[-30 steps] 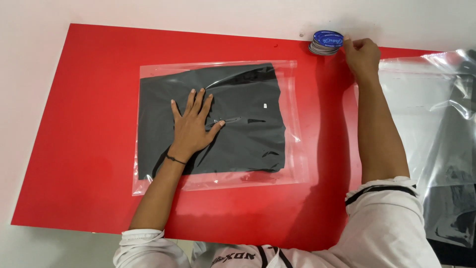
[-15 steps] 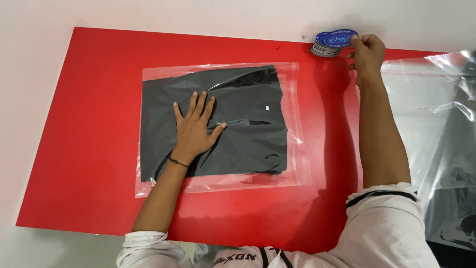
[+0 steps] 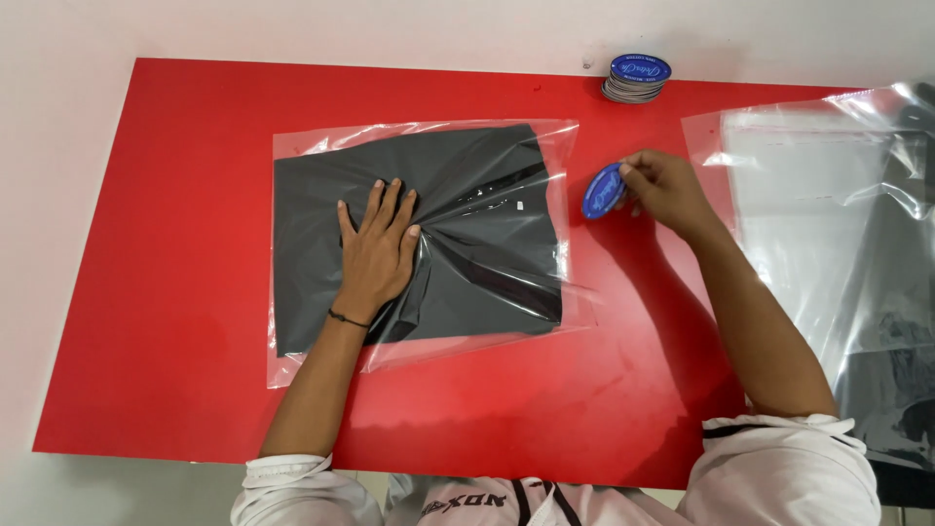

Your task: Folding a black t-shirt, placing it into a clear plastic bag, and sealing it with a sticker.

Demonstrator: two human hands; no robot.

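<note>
Left hand [image 3: 375, 255] flat, fingers spread, pressing bagged dark garment [image 3: 419, 239] at centre of red worktop [image 3: 156, 292]. Right hand [image 3: 662, 190] pinches blue oval sticker [image 3: 603, 191] beside bag's right edge; sticker stack [image 3: 635, 78] at far edge

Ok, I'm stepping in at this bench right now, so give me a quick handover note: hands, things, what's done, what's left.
Left hand: flat on the clear bag, pinning the folded dark garment inside.
Right hand: pinches one blue oval label just off the bag's right edge.
Label stack sits at the far edge of the red mat; spare clear bags lie right.
Done: garment bagged, label picked.
Left: label not yet on the bag.
</note>
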